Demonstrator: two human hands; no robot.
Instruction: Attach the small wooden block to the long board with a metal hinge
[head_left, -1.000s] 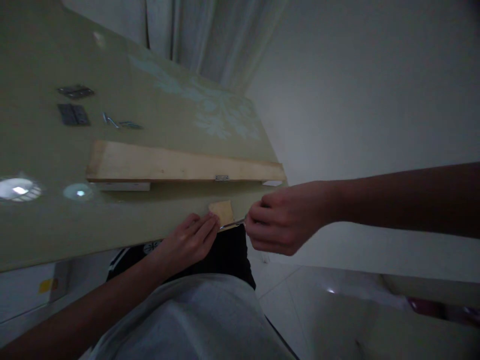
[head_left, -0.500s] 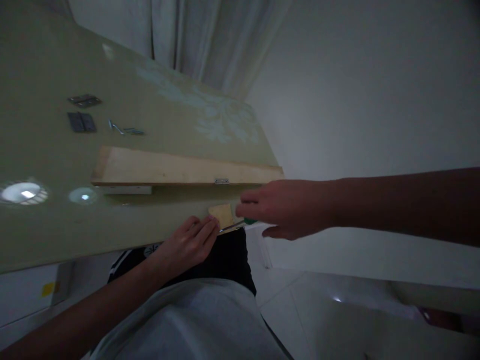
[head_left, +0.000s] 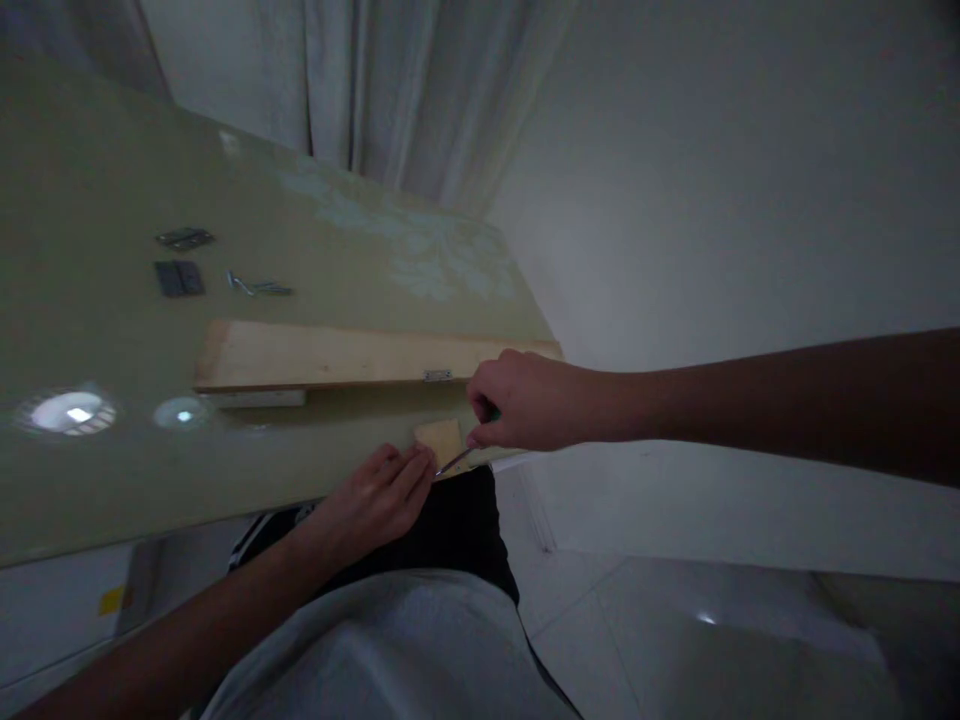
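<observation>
My right hand [head_left: 521, 400] is closed around a screwdriver [head_left: 454, 461]. A bit of its green handle shows between the fingers, and its thin metal shaft slants down to the left. The shaft's tip ends beside the fingertips of my left hand [head_left: 390, 485]. Those fingers are pressed together on the left corner of a small pale wooden block [head_left: 442, 437] at the table's near edge. Whether a screw sits at the tip is hidden by the fingers. Beyond the block lies a long wooden board [head_left: 322, 355], with a small metal hinge [head_left: 438, 376] on its near edge.
Two loose hinges, one dark [head_left: 179, 279] and one behind it [head_left: 185, 238], lie on the green table [head_left: 97, 330] at the left. Several screws [head_left: 259, 288] lie beside them. A white strip [head_left: 262, 398] is under the board's left end. A wall [head_left: 712, 200] rises at the right.
My right hand has gone from loosened fingers to a closed grip on the screwdriver handle. My left hand stays at the block. The view has shifted slightly.
</observation>
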